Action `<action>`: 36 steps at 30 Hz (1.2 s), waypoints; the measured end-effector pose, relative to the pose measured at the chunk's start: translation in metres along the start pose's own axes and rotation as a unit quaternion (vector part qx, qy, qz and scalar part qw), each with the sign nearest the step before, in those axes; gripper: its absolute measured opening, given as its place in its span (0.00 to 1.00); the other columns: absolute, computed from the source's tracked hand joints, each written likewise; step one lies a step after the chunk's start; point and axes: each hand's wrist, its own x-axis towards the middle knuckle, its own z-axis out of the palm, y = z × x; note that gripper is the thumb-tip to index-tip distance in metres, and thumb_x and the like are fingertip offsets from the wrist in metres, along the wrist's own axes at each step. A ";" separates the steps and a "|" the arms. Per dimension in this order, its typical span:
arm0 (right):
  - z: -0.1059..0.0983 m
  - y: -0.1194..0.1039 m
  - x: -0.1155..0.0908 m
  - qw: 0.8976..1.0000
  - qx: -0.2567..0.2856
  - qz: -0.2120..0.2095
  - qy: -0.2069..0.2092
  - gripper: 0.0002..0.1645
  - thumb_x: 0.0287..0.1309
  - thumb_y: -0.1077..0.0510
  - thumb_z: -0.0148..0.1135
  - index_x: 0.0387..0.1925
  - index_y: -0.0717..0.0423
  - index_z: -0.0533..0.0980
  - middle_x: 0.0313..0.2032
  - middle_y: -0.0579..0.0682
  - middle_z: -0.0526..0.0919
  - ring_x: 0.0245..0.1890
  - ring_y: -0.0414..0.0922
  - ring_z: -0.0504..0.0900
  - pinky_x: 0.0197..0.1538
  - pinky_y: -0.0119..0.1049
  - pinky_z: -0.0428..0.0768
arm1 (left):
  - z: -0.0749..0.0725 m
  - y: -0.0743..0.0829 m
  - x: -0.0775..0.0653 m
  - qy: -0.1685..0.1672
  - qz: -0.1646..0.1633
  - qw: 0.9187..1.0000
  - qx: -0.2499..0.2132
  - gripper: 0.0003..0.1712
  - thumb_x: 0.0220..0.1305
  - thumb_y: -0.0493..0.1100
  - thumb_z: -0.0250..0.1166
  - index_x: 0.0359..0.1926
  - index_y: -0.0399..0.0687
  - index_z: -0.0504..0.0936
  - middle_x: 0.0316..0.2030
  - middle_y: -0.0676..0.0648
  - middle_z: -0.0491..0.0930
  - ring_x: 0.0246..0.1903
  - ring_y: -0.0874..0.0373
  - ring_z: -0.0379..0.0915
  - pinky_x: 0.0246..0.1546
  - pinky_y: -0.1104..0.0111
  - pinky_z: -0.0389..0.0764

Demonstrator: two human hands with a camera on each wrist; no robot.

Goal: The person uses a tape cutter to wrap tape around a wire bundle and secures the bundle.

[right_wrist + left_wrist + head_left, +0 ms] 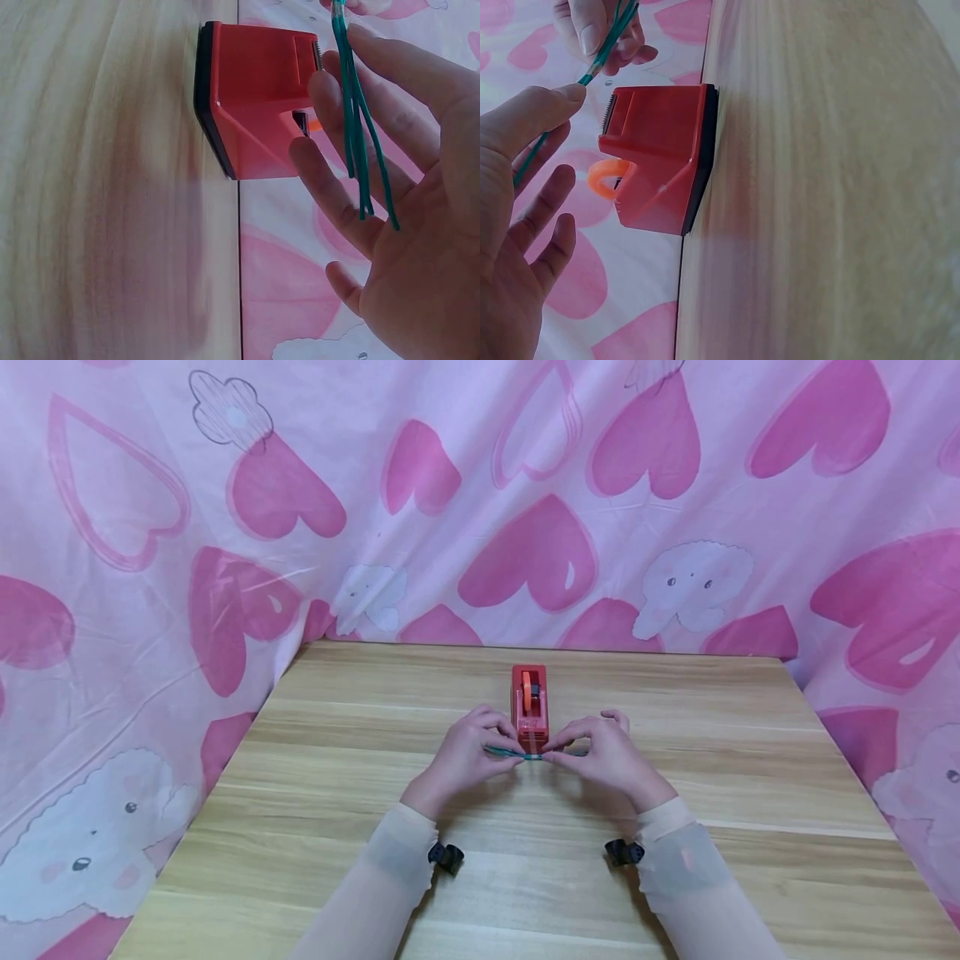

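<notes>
A thin bundle of green strands (532, 757), perhaps wires, stretches sideways between the two hands. My left hand (468, 752) pinches one side between thumb and forefinger, its other fingers spread in the left wrist view. On the opposite side, my right hand (607, 752) pinches the bundle near its middle, and several loose strand ends (358, 135) hang across the fingers in the right wrist view. A short clear band, seemingly tape (594, 69), wraps the strands between the hands. Just beyond the fingers stands a red tape dispenser (531, 727) with an orange core (527, 692).
The wood-grain table (360, 860) reaches back to a pink curtain (435, 560) printed with hearts, which also hangs along both sides. The dispenser's toothed cutter (608, 114) faces the hands. Small black cameras (447, 858) sit on both wrists.
</notes>
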 end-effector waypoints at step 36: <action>0.011 0.000 -0.004 0.999 0.044 0.019 -0.010 0.04 0.59 0.49 0.76 0.36 0.33 0.89 0.39 0.34 0.90 0.47 0.42 0.85 0.69 0.57 0.53 | -0.004 -0.001 -0.004 0.028 -0.043 0.999 0.011 0.10 0.59 0.57 0.77 0.37 0.62 0.93 0.43 0.59 0.86 0.49 0.62 0.74 0.57 0.54 0.72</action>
